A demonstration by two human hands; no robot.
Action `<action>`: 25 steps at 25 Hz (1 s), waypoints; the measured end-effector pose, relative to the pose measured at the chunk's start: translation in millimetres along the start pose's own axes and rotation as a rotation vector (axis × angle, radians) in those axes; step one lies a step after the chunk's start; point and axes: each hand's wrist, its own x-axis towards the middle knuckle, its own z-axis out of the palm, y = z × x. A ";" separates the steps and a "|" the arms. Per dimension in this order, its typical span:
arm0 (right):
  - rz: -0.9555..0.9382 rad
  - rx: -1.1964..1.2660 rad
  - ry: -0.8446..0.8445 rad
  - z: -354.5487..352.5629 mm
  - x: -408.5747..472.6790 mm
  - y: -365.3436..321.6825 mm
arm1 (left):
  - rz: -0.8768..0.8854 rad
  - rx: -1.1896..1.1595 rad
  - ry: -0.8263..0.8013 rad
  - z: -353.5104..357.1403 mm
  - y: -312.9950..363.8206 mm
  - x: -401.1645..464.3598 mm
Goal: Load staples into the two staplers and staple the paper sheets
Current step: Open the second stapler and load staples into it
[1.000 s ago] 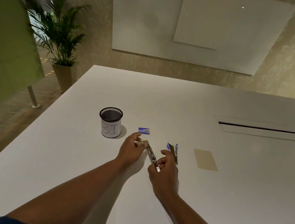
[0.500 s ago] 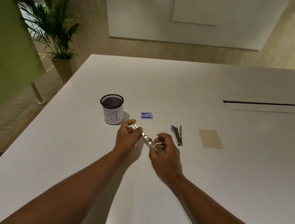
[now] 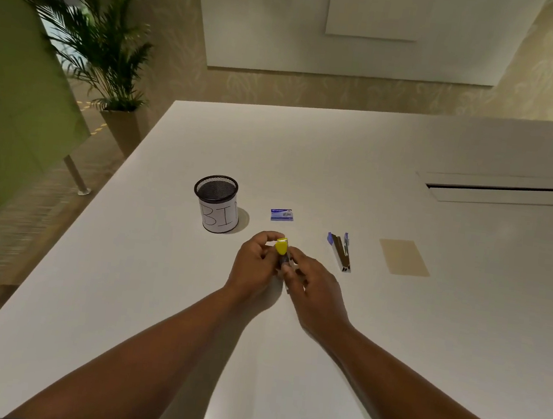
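A yellow stapler (image 3: 281, 248) is held above the white table (image 3: 341, 168) between both hands, yellow end pointing away from me. My left hand (image 3: 252, 268) grips it from the left with curled fingers. My right hand (image 3: 311, 287) pinches its near end from the right; most of its body is hidden by the fingers. A blue stapler (image 3: 340, 251) lies opened out flat on the table to the right. A small blue staple box (image 3: 281, 215) lies just beyond my hands. A tan paper sheet (image 3: 403, 257) lies further right.
A black mesh cup labelled "BIN" (image 3: 217, 202) stands left of the staple box. A long cable slot (image 3: 511, 193) runs across the table's right side. A potted palm (image 3: 107, 52) stands on the floor past the table's left corner.
The yellow stapler has turned from lying sideways between my hands to pointing away with its yellow end up. My hands have come closer together around it.
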 end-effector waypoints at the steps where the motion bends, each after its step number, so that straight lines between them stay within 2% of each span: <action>1: -0.015 -0.033 -0.032 0.5 1.0 -1.0 | -0.036 -0.104 -0.023 0.8 1.8 -0.2; 3: -0.012 -0.056 -0.074 1.9 1.6 -2.6 | -0.104 -0.294 -0.042 2.1 2.4 -0.3; 4: 0.011 -0.049 -0.090 1.8 2.0 -2.7 | -0.120 -0.313 -0.033 2.6 1.6 -0.8; 7: 0.059 -0.004 -0.105 3.6 0.6 0.7 | -0.119 -0.165 0.001 -2.0 -7.4 4.2; 12: 0.082 -0.009 -0.072 6.2 -0.3 -0.7 | -0.123 -0.192 0.030 -0.3 -15.2 9.1; 14: 0.095 -0.044 -0.101 6.4 -0.4 -2.6 | -0.096 -0.097 0.034 0.2 -18.5 9.9; 19: 0.054 -0.142 -0.183 2.8 -0.5 -5.9 | 0.057 0.322 0.005 -3.9 -16.4 13.0; 25: 0.028 -0.181 -0.191 2.2 -0.3 -7.2 | 0.086 0.407 0.005 -2.5 -12.8 14.5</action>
